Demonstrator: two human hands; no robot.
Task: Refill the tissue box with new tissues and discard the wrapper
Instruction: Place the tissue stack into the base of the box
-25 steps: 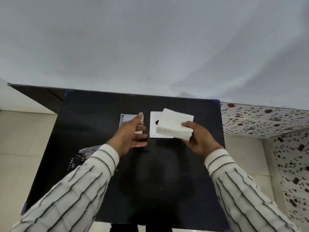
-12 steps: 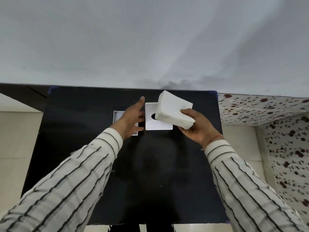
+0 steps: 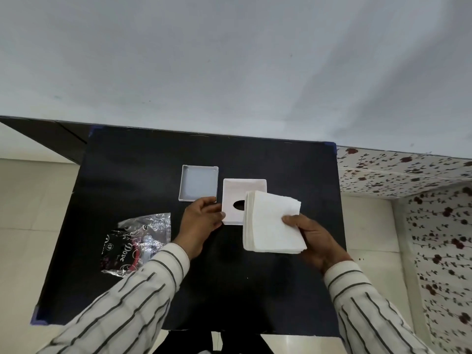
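Note:
A thick stack of white tissues (image 3: 272,223) is held flat in my right hand (image 3: 315,238), just above the black table (image 3: 255,290). It overlaps the near right corner of the white tissue box part with the oval slot (image 3: 238,198). My left hand (image 3: 201,223) pinches that part's near left edge with thumb and fingers. The other white box half (image 3: 198,183), an empty shallow tray, lies open to its left. The crumpled clear and black wrapper (image 3: 135,245) lies on the table left of my left forearm.
A pale wall rises behind the table's far edge. Floral patterned tiles (image 3: 421,200) run along the right side. Light floor tiles (image 3: 33,205) show to the left.
My right hand has lowered the tissue stack toward me, from tilted to flat. My left hand has pulled back from the tray to the slotted part's edge. The wrapper is in view again.

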